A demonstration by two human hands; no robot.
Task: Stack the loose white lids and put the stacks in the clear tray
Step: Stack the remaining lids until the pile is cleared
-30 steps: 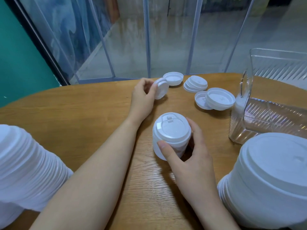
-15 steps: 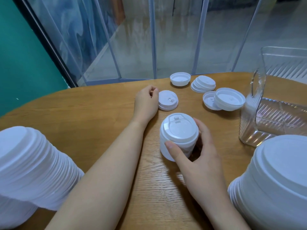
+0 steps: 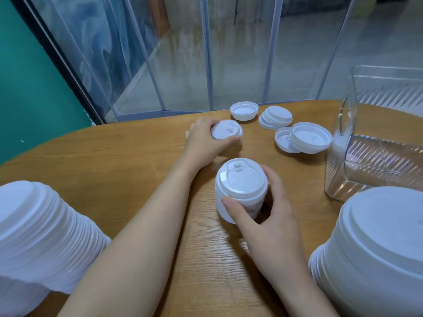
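Observation:
A short stack of white lids (image 3: 240,191) stands upright at the table's middle, and my right hand (image 3: 263,225) wraps around its near side. Beyond it my left hand (image 3: 203,143) grips a single white lid (image 3: 225,132), top side up, just above the wood. Further back lie loose lids: one upside down (image 3: 244,110), a small pile (image 3: 275,116), and two overlapping ones (image 3: 304,138). The clear tray (image 3: 375,154) stands at the right, with nothing inside that I can see.
Two tall stacks of white lids fill the near corners, one at the left (image 3: 39,234) and one at the right (image 3: 375,252). The round wooden table (image 3: 114,170) ends at a glass wall behind. A green wall is at the far left.
My left hand laid the tilted lid flat on the table, then closed around it, top side up. My right hand has stayed on the stack.

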